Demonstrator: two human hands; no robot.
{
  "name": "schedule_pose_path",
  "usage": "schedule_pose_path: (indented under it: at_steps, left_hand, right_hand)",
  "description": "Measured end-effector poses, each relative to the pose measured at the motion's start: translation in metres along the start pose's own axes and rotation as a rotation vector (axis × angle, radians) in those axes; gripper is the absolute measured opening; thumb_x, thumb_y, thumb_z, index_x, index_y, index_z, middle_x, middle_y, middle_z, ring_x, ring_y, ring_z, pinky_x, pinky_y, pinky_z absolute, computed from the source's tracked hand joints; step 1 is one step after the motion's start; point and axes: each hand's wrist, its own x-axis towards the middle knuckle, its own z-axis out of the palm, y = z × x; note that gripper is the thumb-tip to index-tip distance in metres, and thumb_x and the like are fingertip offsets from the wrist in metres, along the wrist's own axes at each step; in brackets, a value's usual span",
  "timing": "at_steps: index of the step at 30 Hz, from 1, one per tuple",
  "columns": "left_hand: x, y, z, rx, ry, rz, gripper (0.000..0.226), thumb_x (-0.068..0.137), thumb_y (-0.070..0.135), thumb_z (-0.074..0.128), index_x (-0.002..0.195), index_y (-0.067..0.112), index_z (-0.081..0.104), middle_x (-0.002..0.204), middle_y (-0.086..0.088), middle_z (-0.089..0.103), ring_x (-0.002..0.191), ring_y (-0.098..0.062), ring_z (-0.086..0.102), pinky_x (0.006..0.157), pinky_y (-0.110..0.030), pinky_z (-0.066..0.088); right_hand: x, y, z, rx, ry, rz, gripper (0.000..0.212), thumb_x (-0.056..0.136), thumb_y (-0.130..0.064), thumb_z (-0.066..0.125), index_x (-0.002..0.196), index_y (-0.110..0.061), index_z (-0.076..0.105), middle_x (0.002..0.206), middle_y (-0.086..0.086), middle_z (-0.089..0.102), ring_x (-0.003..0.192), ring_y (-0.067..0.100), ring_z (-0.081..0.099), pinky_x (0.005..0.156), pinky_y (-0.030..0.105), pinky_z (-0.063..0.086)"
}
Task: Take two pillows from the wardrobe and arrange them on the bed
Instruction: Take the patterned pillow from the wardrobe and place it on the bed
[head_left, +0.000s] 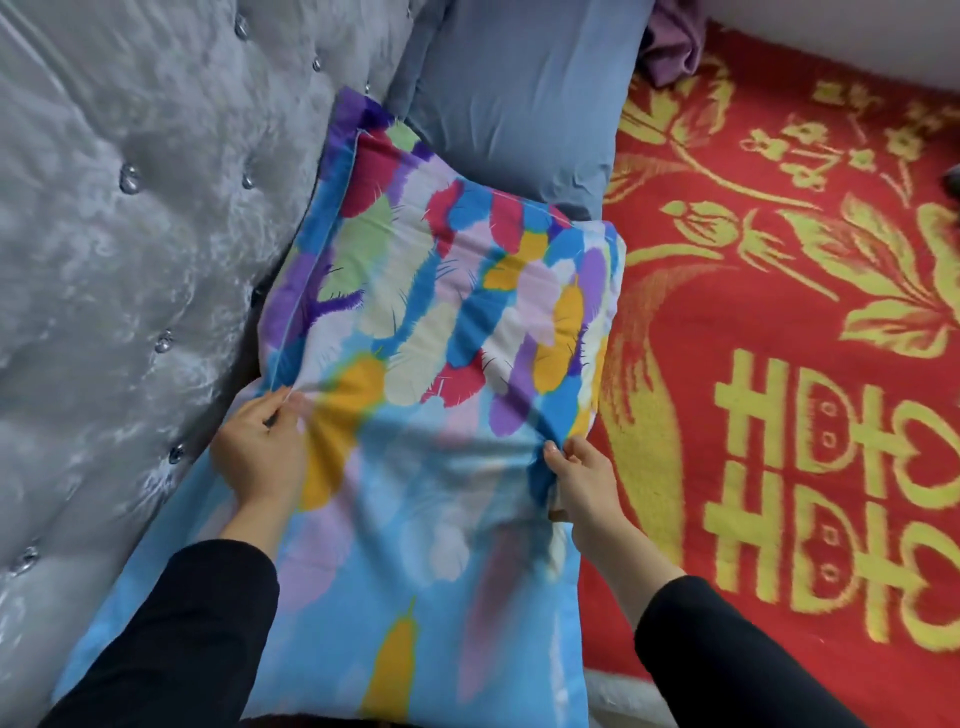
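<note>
Two feather-print pillows (441, 291) lie on the bed, one overlapping the other, against the grey tufted headboard (130, 234) on the left. The left hand (260, 452) and right hand (582, 478) each pinch a near corner of the far pillow; pulling evenly should square it. A blue pillow (519, 104) lies beyond, the red blanket (779, 312) to the right.

Grey tufted headboard (130, 249) left; purple cloth (672, 44) crumpled top.
</note>
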Motion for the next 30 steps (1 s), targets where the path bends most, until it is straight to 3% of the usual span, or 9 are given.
schedule_pose_path:
  at_steps: [4, 6, 9, 11, 14, 18, 23, 26, 30]
  left_hand:
    - [0.021, -0.008, 0.017, 0.041, -0.016, -0.012, 0.028, 0.088, 0.022, 0.059, 0.105, 0.002, 0.068, 0.104, -0.021, 0.070, 0.097, -0.032, 0.065, 0.086, -0.038, 0.048]
    - [0.028, -0.018, 0.027, 0.079, -0.094, -0.040, 0.030, 0.089, 0.029, 0.057, 0.102, 0.005, 0.069, 0.097, -0.022, 0.071, 0.087, -0.031, 0.064, 0.077, -0.036, 0.046]
    - [0.022, -0.036, 0.041, 0.182, -0.426, -0.055, 0.028, 0.089, 0.024, 0.057, 0.111, 0.007, 0.066, 0.112, -0.021, 0.067, 0.102, -0.031, 0.061, 0.086, -0.036, 0.043]
    - [0.006, -0.048, 0.047, 0.246, -0.583, 0.041, 0.031, 0.088, 0.013, 0.060, 0.115, 0.000, 0.062, 0.129, -0.024, 0.056, 0.121, -0.035, 0.050, 0.102, -0.039, 0.036]
    - [-0.020, -0.054, 0.048, 0.294, -0.601, 0.119, 0.032, 0.087, 0.013, 0.061, 0.114, -0.003, 0.061, 0.130, -0.025, 0.055, 0.128, -0.038, 0.042, 0.111, -0.045, 0.028]
    - [-0.055, -0.045, 0.040, 0.265, -0.597, 0.034, 0.037, 0.087, 0.020, 0.061, 0.119, 0.001, 0.059, 0.132, -0.022, 0.054, 0.130, -0.032, 0.039, 0.111, -0.039, 0.025]
    - [-0.111, -0.022, 0.019, 0.234, -0.591, -0.096, 0.038, 0.088, 0.024, 0.059, 0.122, 0.007, 0.058, 0.129, -0.017, 0.058, 0.122, -0.030, 0.050, 0.103, -0.034, 0.033]
    - [-0.150, -0.006, 0.002, 0.224, -0.584, -0.165, 0.040, 0.089, 0.026, 0.057, 0.124, 0.008, 0.056, 0.130, -0.017, 0.058, 0.122, -0.030, 0.050, 0.102, -0.034, 0.034]
    - [-0.204, 0.021, -0.024, 0.186, -0.516, -0.191, 0.038, 0.090, 0.024, 0.055, 0.125, 0.007, 0.056, 0.130, -0.016, 0.058, 0.121, -0.030, 0.051, 0.103, -0.035, 0.038]
  right_hand:
    - [0.028, -0.012, 0.013, -0.031, 0.026, -0.044, 0.026, 0.092, -0.022, 0.058, 0.070, -0.016, 0.045, 0.067, 0.010, 0.039, 0.064, 0.021, 0.039, 0.056, 0.036, 0.034]
    - [0.039, -0.007, 0.013, -0.172, 0.025, -0.103, 0.023, 0.093, -0.025, 0.055, 0.073, -0.014, 0.054, 0.069, 0.008, 0.049, 0.067, 0.022, 0.046, 0.062, 0.039, 0.040]
    - [0.042, 0.008, 0.017, -0.546, -0.135, -0.154, 0.024, 0.095, -0.026, 0.053, 0.112, -0.014, 0.065, 0.110, 0.009, 0.066, 0.105, 0.022, 0.059, 0.083, 0.027, 0.039]
    - [0.037, 0.018, 0.025, -0.657, -0.246, -0.156, 0.038, 0.095, -0.025, 0.053, 0.132, -0.016, 0.054, 0.139, 0.011, 0.051, 0.130, 0.020, 0.046, 0.098, 0.023, 0.032]
    - [0.024, 0.023, 0.035, -0.694, -0.296, -0.161, 0.045, 0.096, -0.025, 0.051, 0.140, -0.019, 0.044, 0.154, 0.015, 0.030, 0.144, 0.018, 0.023, 0.111, 0.025, 0.022]
    - [0.004, 0.020, 0.032, -0.759, -0.320, -0.208, 0.046, 0.096, -0.027, 0.051, 0.140, -0.016, 0.043, 0.150, 0.009, 0.039, 0.143, 0.016, 0.026, 0.113, 0.029, 0.023]
    - [-0.029, 0.015, 0.020, -0.780, -0.350, -0.243, 0.041, 0.093, -0.029, 0.055, 0.131, -0.012, 0.053, 0.137, 0.007, 0.055, 0.123, 0.021, 0.053, 0.100, 0.027, 0.037]
    - [-0.051, 0.018, 0.005, -0.835, -0.406, -0.296, 0.040, 0.093, -0.030, 0.056, 0.130, -0.013, 0.054, 0.134, 0.007, 0.056, 0.115, 0.021, 0.058, 0.088, 0.022, 0.039]
    - [-0.083, 0.027, -0.027, -0.911, -0.494, -0.418, 0.041, 0.093, -0.030, 0.055, 0.131, -0.015, 0.052, 0.136, 0.006, 0.054, 0.111, 0.023, 0.059, 0.087, 0.024, 0.040]
